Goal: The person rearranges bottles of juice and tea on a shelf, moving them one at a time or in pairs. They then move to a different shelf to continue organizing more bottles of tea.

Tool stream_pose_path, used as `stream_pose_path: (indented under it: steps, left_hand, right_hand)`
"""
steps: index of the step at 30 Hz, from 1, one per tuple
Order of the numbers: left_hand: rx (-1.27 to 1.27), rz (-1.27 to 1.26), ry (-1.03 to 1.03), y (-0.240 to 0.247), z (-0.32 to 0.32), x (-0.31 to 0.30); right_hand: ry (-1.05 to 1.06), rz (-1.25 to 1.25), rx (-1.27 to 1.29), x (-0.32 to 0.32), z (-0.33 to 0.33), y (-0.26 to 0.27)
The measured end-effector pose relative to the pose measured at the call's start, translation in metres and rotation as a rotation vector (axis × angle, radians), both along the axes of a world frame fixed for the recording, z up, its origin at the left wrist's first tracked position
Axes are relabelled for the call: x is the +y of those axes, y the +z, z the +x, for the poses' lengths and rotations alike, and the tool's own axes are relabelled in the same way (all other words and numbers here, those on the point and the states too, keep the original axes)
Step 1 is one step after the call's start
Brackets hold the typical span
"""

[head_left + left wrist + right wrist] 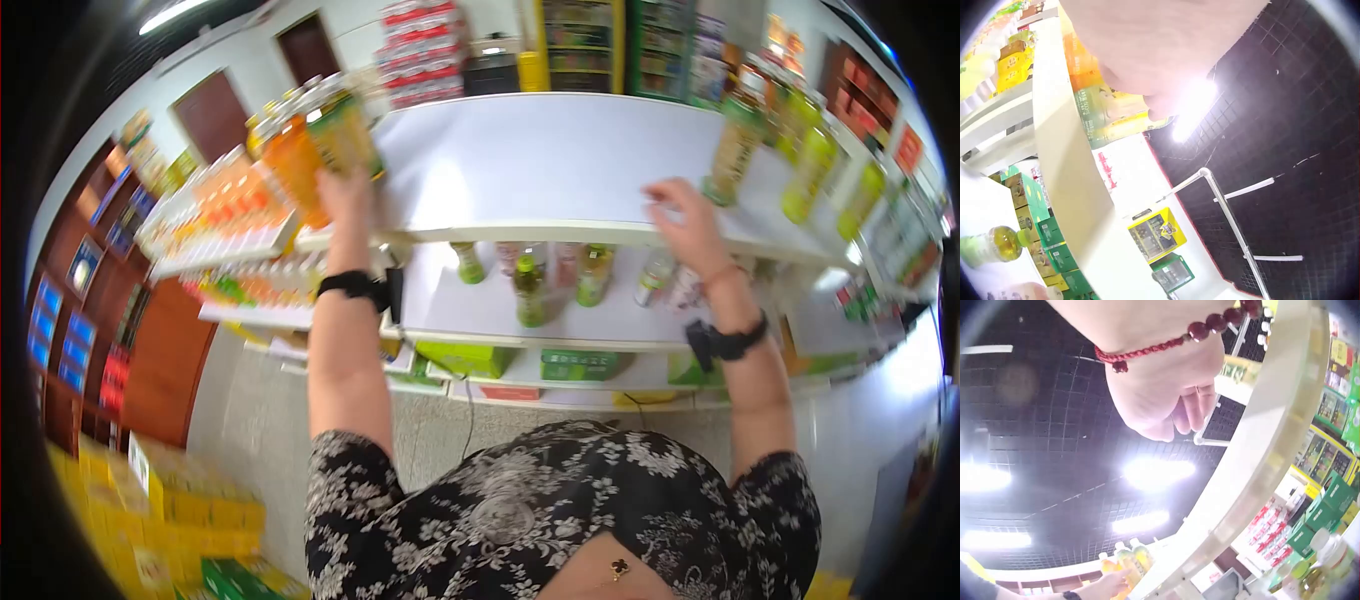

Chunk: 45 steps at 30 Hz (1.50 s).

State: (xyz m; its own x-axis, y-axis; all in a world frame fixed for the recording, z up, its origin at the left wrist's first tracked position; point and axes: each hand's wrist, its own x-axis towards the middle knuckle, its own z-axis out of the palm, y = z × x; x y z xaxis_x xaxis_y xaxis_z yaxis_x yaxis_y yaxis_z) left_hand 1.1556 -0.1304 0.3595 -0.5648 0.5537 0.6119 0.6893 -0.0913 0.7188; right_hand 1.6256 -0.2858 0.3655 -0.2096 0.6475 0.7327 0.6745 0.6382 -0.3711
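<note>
My left hand (348, 205) grips the lower part of a green-labelled bottle (340, 130) at the left end of the top shelf (540, 160), beside orange bottles (290, 165). In the left wrist view that hand (1160, 50) covers part of the green and yellow label (1107, 115). Over the shelf's front edge, right of centre, my right hand (688, 228) holds nothing, its fingers loosely bent. The right wrist view shows this hand (1166, 387) with bent fingers and empty. A tall green-labelled bottle (735, 145) stands behind and to its right.
More green and yellow bottles (808, 170) line the shelf's right end. The lower shelf (440, 300) holds several spaced bottles, one dark green (529, 290). Small orange drinks (215, 205) fill a side shelf at left. Yellow cartons (190, 495) are stacked on the floor at lower left.
</note>
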Motion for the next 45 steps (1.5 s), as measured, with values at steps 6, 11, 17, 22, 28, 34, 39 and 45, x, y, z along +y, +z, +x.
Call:
stream_pose_path:
  steps: [6,11,17,22,28,34,39,45]
  left_hand:
    - [0.054,-0.210,0.072,-0.003,-0.016,0.016]
    - [0.163,-0.257,0.098,-0.001,-0.010,0.015]
    - [0.302,-0.215,0.125,-0.007,-0.004,0.009]
    - [0.294,-0.188,0.131,-0.006,0.000,0.012]
    - [0.282,-0.200,0.073,-0.010,-0.017,0.026]
    - [0.135,-0.154,-0.142,-0.013,-0.016,0.033]
    - [-0.057,-0.067,-0.537,-0.008,0.046,0.018]
    - [-0.067,-0.096,-0.833,0.001,0.168,-0.025]
  right_hand:
    - [0.001,0.031,-0.171,0.034,-0.050,-0.008]
    - [-0.147,-0.045,-0.177,0.039,-0.057,-0.020]
    - [-0.199,-0.184,-0.182,0.032,-0.061,-0.015]
    - [-0.247,-0.177,-0.185,0.030,-0.062,-0.016]
    - [-0.263,-0.197,-0.199,0.031,-0.063,-0.016]
    - [-0.224,-0.188,-0.208,0.032,-0.063,-0.015]
    - [-0.261,-0.165,-0.178,0.030,-0.065,-0.015]
    - [-0.203,-0.176,0.010,0.030,-0.062,-0.016]
